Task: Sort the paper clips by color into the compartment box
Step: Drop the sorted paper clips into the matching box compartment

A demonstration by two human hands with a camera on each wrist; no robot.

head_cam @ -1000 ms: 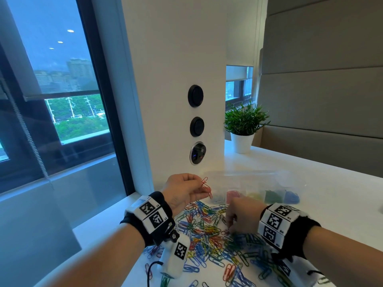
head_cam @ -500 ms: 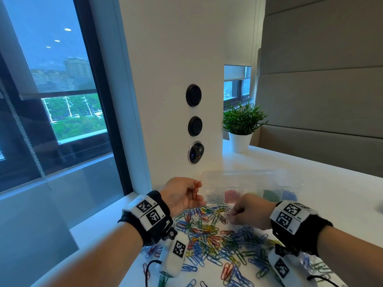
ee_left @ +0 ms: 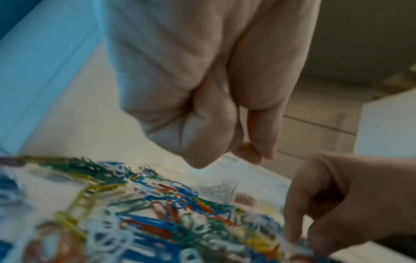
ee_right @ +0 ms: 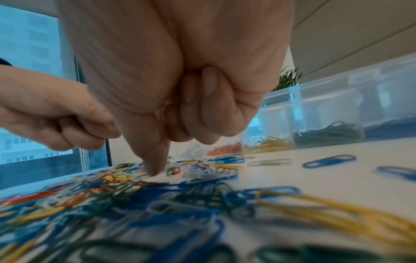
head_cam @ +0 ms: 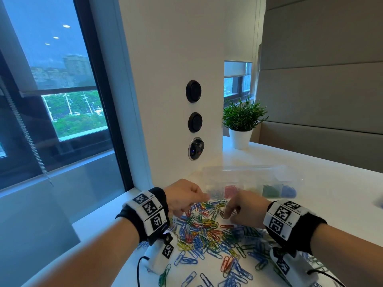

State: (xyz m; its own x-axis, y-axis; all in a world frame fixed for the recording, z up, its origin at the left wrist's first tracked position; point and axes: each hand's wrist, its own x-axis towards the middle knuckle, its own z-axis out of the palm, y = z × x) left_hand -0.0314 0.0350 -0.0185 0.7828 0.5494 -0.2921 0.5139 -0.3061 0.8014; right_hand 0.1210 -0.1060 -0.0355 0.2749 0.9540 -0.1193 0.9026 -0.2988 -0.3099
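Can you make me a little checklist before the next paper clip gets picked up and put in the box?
1. Loose clip pile within reach of both hands: ok.
2. Compartment box open, colors kept apart inside: ok.
3. Right hand fingers down at the pile: ok.
4. Which color the right hand is touching: cannot tell.
5. Left hand free of clips: cannot tell, fingers curled.
6. Potted plant clear of the work: ok.
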